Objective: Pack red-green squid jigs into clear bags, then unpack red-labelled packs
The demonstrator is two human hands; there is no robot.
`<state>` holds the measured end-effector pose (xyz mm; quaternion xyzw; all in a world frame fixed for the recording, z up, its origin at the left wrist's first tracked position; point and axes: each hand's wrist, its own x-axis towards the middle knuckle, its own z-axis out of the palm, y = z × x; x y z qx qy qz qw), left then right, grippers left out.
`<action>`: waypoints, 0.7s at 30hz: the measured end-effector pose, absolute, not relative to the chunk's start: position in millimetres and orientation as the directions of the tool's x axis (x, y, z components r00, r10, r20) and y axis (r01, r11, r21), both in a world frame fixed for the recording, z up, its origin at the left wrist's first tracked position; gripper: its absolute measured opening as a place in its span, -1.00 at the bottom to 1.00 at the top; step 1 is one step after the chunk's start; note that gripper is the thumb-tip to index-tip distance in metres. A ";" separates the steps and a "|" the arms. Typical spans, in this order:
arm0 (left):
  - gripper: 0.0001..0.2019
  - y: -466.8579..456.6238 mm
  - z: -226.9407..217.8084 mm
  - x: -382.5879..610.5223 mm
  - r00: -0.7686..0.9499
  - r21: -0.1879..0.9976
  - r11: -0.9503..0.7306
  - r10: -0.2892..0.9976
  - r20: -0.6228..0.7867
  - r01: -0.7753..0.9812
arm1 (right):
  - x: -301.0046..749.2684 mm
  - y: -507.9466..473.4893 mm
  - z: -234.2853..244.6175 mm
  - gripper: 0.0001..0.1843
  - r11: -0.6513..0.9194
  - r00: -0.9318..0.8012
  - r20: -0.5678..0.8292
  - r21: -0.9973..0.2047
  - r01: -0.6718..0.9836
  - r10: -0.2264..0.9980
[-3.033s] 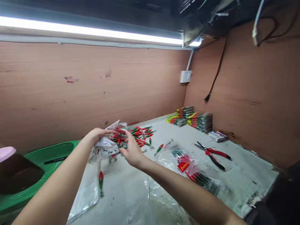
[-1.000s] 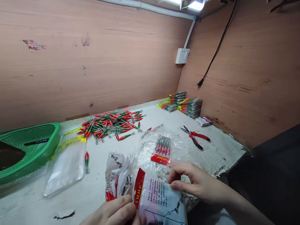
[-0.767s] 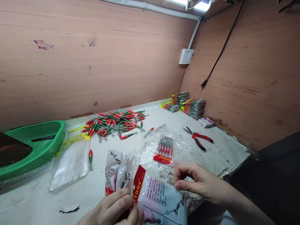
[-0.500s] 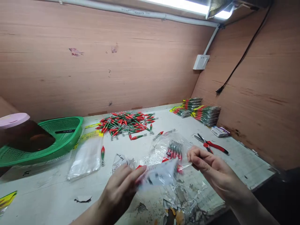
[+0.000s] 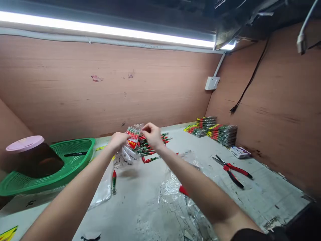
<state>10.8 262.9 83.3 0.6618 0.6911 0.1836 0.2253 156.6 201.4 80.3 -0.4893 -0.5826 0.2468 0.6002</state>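
Above the far side of the table, my left hand [image 5: 118, 140] is closed on the lower edge of a clear plastic bag [image 5: 126, 158] of red and green fishing lures with a red label. My right hand [image 5: 153, 136] pinches the bag's right side by the row of lures, its fingertips partly hidden. Directly behind and below is a pile of loose red and green fishing lures [image 5: 151, 149], partly covered by my hands. One lone lure [image 5: 114, 181] lies to the left, beside a stack of clear empty bags [image 5: 103, 190].
Red-handled pliers [image 5: 232, 169] lie open at the right. Stacked packs of lures [image 5: 222, 134] stand by the right wall, with a small white box [image 5: 240, 152] before them. A green basket [image 5: 87, 150] and a pink-lidded container [image 5: 42, 160] stand left. Crumpled plastic [image 5: 173, 187] lies under my right forearm.
Both hands have moved up and left from the near middle of the table to above the lure pile. A bag with lures is now held up between them. The view has tilted upward.
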 end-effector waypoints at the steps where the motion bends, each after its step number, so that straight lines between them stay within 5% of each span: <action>1: -0.76 276.7 86.9 11.6 -0.056 0.551 0.100 0.994 -0.097 0.829 | 143.5 201.0 81.6 -0.90 0.423 0.177 0.490 -0.850 0.316 0.853; 5: -0.76 302.7 99.9 3.2 -0.119 0.579 0.162 0.987 -0.112 0.799 | 104.6 142.8 50.6 -0.55 0.493 0.046 0.574 -0.740 0.457 0.818; 7: -0.74 304.4 109.2 -7.3 -0.129 0.609 0.132 0.990 -0.049 0.782 | 102.8 93.4 8.3 -0.66 0.541 -0.180 0.560 -0.587 0.602 0.808; 10: -0.69 300.2 128.6 -25.4 -0.153 0.643 0.059 0.984 0.092 0.764 | 132.2 22.2 -60.0 -0.84 0.583 -0.494 0.319 -0.327 0.744 0.809; 13: -0.65 285.5 146.6 -37.1 -0.217 0.673 0.012 0.951 0.221 0.740 | 194.3 -20.9 -90.9 -0.94 0.321 -0.288 0.199 -0.160 0.934 0.937; 16: -0.66 254.4 151.0 -35.1 -0.195 0.773 -0.066 0.951 0.240 0.631 | 261.4 -26.4 -79.6 -0.69 -0.082 0.084 0.254 -0.019 0.996 0.964; 21: -0.77 185.3 123.5 -8.7 0.121 0.932 -0.230 0.972 0.203 0.282 | 312.0 -2.5 -43.1 -0.66 -0.086 0.092 0.194 -0.040 0.995 0.977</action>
